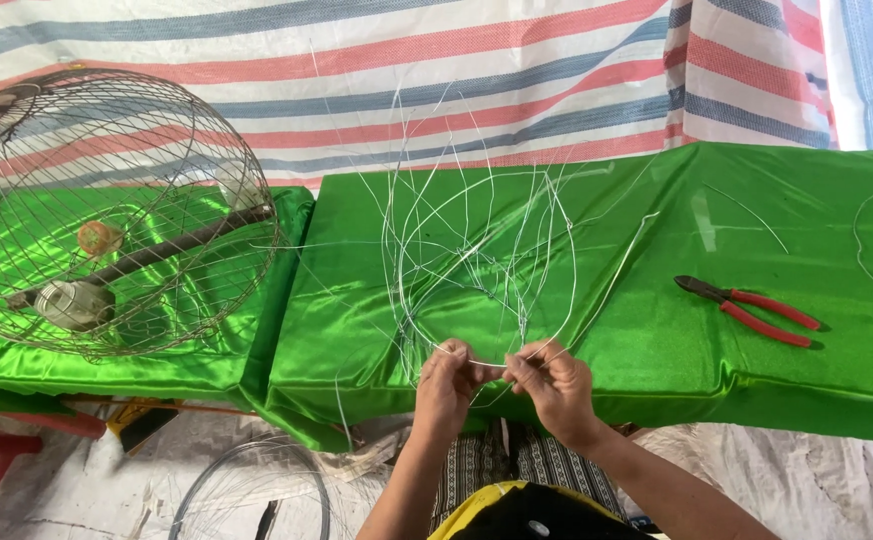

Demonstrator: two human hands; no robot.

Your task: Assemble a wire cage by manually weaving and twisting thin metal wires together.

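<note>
Two hands meet at the near edge of the green cloth, but the sweep starts well to the left of them, where a round wire cage (107, 210) lies on its side on the green-covered table (377, 330), a dark bar running through it and a pale spool-like piece inside. Below that, left of and nearer than the hands, a loose wire hoop (247, 490) rests on the pale ground sheet.

Next comes the left hand (444, 385), its fingers closed in a pinch on thin pale wire. Just beside it, nearly touching, the right hand (554, 383) is pinched shut on the same wire, a short stretch running taut between the two. Straight beyond the hands rises the tangle of thin wires (477, 230), long strands arcing up and fanning out over the cloth toward the striped tarpaulin (437, 70) behind.

To work this joint well, I judge the pinches should stay close together so the short span stays firm, and any twist should be turned evenly so the thin strand does not kink or spring loose; the free ends overhead want watching, since they wave near the face.

Well to the right of the right hand, red-handled pliers (752, 310) lie on the cloth, untouched, with more stray wire (872, 270) farther right.
</note>
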